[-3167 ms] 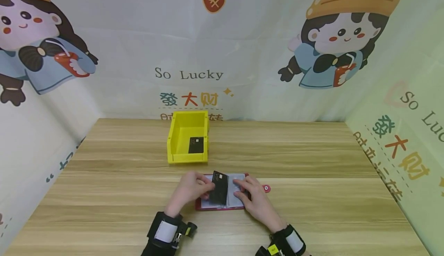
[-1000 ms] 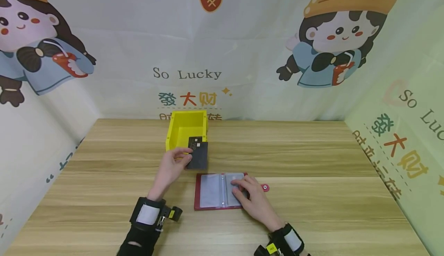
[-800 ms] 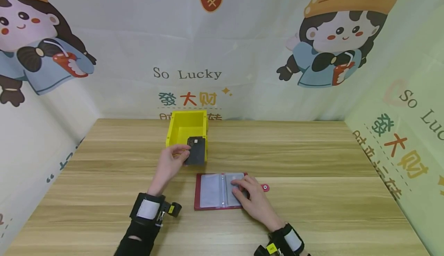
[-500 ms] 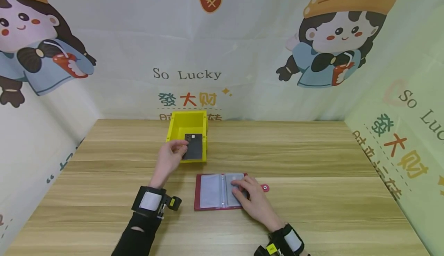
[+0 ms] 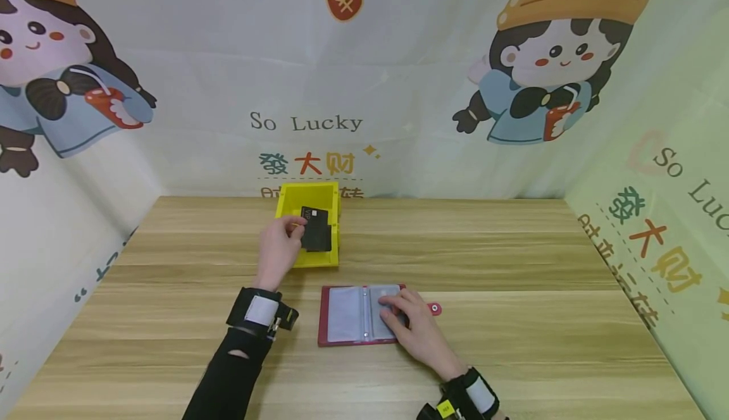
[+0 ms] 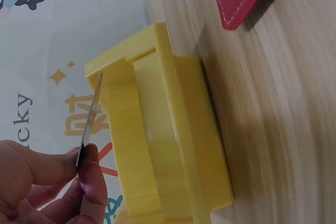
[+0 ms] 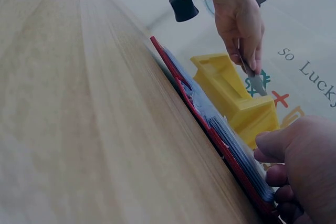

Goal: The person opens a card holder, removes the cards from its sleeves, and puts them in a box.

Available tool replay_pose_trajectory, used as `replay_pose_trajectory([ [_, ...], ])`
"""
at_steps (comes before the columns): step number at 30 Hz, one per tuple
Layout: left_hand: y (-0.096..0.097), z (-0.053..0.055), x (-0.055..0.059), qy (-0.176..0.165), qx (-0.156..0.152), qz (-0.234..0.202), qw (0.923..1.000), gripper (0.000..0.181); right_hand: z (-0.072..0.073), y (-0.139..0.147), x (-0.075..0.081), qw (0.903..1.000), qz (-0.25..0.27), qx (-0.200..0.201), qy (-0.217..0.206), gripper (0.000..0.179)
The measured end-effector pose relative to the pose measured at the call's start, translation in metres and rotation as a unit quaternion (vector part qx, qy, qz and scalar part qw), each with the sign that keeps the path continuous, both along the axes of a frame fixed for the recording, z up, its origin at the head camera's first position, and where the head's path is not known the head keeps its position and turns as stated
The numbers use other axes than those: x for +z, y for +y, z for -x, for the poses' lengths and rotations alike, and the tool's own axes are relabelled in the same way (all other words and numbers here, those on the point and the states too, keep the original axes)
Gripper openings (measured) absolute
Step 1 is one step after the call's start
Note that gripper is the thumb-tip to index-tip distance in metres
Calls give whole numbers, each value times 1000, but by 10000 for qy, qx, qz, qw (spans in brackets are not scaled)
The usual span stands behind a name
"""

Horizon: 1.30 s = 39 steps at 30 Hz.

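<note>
Between thumb and fingers my left hand (image 5: 279, 246) pinches a black card (image 5: 315, 224) by its left edge. The card hovers over the yellow bin (image 5: 335, 259), and the left wrist view shows it edge-on, a thin card (image 6: 89, 121) above the bin's rim. A second black card (image 5: 328, 240) in the bin is mostly covered by the held one. Nearer me lies a red card holder (image 5: 324, 319), open flat with clear sleeves (image 5: 344, 315). My right hand (image 5: 418, 328) rests on its right-hand sleeves, fingers loosely bent, thumb apart from them.
The card holder's snap strap (image 5: 435, 308) sticks out to the right past my hand. Behind the bin, a printed cloth backdrop (image 5: 410, 91) hangs at the table's far edge. Wood tabletop (image 5: 501, 262) surrounds the bin and holder.
My left hand lifted the black card from the holder's sleeves and carried it forward to the yellow bin, over the card lying there. My right hand has stayed on the holder.
</note>
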<state>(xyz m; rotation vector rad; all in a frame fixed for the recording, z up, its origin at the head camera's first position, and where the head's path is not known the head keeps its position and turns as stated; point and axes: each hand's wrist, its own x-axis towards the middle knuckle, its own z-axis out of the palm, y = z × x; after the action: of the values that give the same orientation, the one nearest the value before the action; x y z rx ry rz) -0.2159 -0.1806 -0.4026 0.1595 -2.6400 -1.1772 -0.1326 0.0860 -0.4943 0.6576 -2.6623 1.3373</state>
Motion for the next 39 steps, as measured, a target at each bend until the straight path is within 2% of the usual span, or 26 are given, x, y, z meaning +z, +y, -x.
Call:
replay_pose_trajectory([
  [3,3,4,1,48,-23,267,9996,19,0,0,1,10000,9,-12,-30,21],
  [7,6,9,0,-90,-98,452,9989,18,0,1,1,10000,9,4,-10,20],
  [16,7,18,-3,-345,-4,269,9990,20,1,1,-1,9999,7,40,108,20],
  [20,8,21,-5,-492,-43,355,9981,21,1,1,-1,10000,-6,29,34,20],
  [26,10,26,-11,-569,-143,627,9963,21,1,1,-1,10000,-29,7,-35,20],
  [39,12,33,-23,-792,-290,1094,9904,22,2,1,-2,9998,9,53,168,20],
])
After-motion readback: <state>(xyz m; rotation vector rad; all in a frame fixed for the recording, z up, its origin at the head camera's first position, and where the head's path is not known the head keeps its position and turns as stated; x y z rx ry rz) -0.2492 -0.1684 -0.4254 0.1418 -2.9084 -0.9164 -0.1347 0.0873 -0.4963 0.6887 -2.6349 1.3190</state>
